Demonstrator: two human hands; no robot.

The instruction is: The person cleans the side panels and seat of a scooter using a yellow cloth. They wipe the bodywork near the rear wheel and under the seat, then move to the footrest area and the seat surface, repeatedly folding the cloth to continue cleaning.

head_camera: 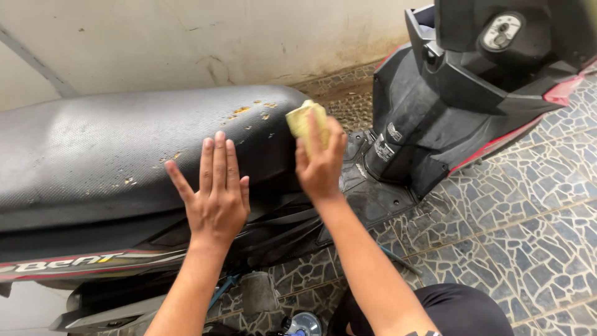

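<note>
A scooter stands side-on before me, its long black seat (93, 143) worn, with small torn spots showing yellow foam near the front end. My left hand (214, 186) lies flat on the seat's near side, fingers straight and slightly apart, holding nothing. My right hand (320, 162) grips a yellow-green sponge (303, 118) and presses it against the front tip of the seat.
The scooter's black front panel (448, 106) with a round key lock (501, 31) rises at the right, above the black footboard (373, 199). A stone-patterned tile floor (528, 211) spreads to the right. A pale stained wall (186, 37) stands behind. My dark-clad knee (460, 311) shows at the bottom.
</note>
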